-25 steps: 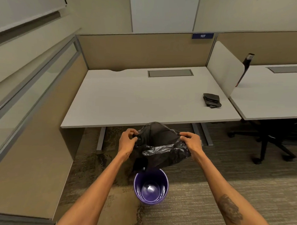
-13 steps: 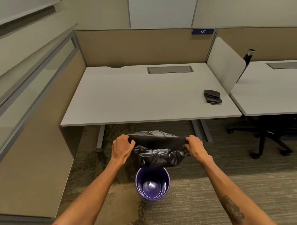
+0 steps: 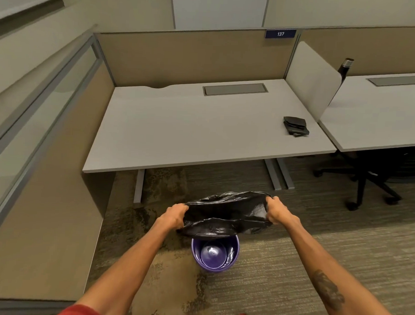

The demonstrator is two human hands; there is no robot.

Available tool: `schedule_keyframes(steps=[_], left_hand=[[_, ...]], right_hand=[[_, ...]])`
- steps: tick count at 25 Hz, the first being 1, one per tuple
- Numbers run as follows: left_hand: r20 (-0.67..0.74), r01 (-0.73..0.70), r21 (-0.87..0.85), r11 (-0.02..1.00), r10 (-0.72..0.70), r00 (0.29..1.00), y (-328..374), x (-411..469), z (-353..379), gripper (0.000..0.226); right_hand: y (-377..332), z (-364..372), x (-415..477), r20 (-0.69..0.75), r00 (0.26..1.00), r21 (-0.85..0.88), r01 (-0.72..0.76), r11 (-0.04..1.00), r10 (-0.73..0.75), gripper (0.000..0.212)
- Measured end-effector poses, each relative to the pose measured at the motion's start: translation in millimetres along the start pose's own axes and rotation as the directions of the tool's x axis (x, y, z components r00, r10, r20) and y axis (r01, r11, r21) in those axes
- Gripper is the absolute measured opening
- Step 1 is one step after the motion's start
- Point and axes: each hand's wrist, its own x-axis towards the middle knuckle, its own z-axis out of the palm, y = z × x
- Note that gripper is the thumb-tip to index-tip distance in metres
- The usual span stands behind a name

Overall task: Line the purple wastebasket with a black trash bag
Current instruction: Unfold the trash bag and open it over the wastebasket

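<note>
The purple wastebasket (image 3: 230, 262) stands upright on the carpet in front of me, its inside bare and shiny. Just above its far rim hangs the black trash bag (image 3: 225, 216), pulled wide between both hands, its mouth spread sideways. My left hand (image 3: 174, 215) grips the bag's left edge, and my right hand (image 3: 276, 211) grips its right edge, a little higher. The bag's lower fold covers the far part of the basket's rim; I cannot tell whether it touches.
A white desk (image 3: 202, 138) stands beyond the basket, with a stack of folded black bags (image 3: 296, 126) near its right end. Desk legs (image 3: 278, 174) stand behind the bag. An office chair base (image 3: 367, 185) sits to the right, a tan partition (image 3: 45, 198) to the left.
My hands have pulled farther apart and moved down, stretching the bag's mouth wider and bringing it closer to the wastebasket.
</note>
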Motion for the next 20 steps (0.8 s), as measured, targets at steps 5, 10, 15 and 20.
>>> schedule_keyframes(steps=[5,10,15,20], left_hand=[[-0.271,-0.096,-0.243,0.965,0.027,0.962,13.4,4.5,5.1,0.068],[-0.104,-0.003,-0.144,0.99,-0.012,0.994,21.3,20.9,13.2,0.048],[-0.2,-0.005,-0.279,0.96,-0.053,0.978,28.0,39.0,36.6,0.068],[-0.226,-0.002,-0.266,0.964,-0.06,0.972,20.0,67.6,83.9,0.084]], right_hand=[[2.6,3.5,4.7,-0.194,0.978,0.128,0.102,0.987,-0.076,0.053],[12.8,8.0,21.9,0.008,0.987,0.077,0.16,0.984,-0.161,0.056],[28.1,23.5,51.7,-0.032,0.983,0.154,0.185,0.971,-0.182,0.078],[54.4,66.9,85.0,-0.097,0.985,0.256,0.162,0.953,-0.141,0.066]])
